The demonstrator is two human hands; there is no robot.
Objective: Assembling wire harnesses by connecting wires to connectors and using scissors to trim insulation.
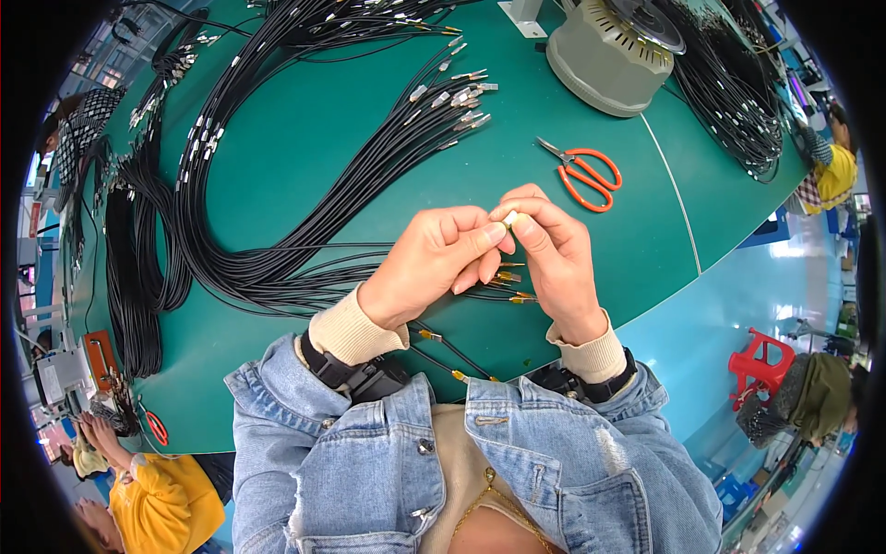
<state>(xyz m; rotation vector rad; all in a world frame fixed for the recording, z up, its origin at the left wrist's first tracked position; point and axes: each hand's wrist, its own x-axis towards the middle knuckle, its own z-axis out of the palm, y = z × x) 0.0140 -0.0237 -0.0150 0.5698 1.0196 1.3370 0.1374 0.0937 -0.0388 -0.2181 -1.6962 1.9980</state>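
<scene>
My left hand (432, 263) and my right hand (552, 249) meet above the green table (305, 148), fingertips pinched together on a small pale connector piece (510, 219). Thin black wires with brass terminals (509, 276) hang below the fingers, and a few run out from under my left hand toward my chest. A fan of black wires with metal ends (369, 138) spreads across the table beyond my hands.
Orange-handled scissors (584, 175) lie just past my right hand. A grey ribbed round device (614, 51) stands at the back, with more wire bundles (738, 102) to its right and on the left (138, 258). Other people sit around the table's edges; a red stool (759, 365) stands on the floor.
</scene>
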